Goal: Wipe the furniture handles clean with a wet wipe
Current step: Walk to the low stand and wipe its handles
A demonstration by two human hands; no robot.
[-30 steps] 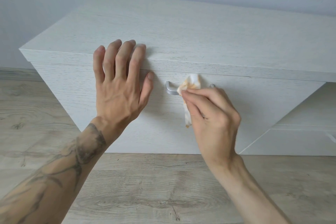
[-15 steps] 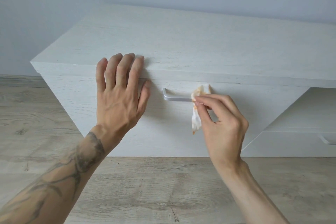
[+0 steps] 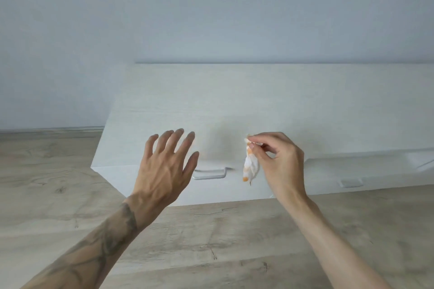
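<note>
My right hand [image 3: 279, 162] pinches the wet wipe [image 3: 250, 168] just right of the horizontal handle [image 3: 210, 174] (left hand [image 3: 164, 166] spread open, empty).

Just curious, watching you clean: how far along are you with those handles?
Done, seemingly: the silver handle, now uncovered. In hand: the stained wet wipe dangles from the right hand, off the cabinet; left hand open. Left: the second handle further right.

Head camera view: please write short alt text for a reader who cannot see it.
A right hand pinches an orange-stained wipe just clear of a white cabinet's metal handle. The left hand is open with fingers spread, in front of the cabinet.
</note>
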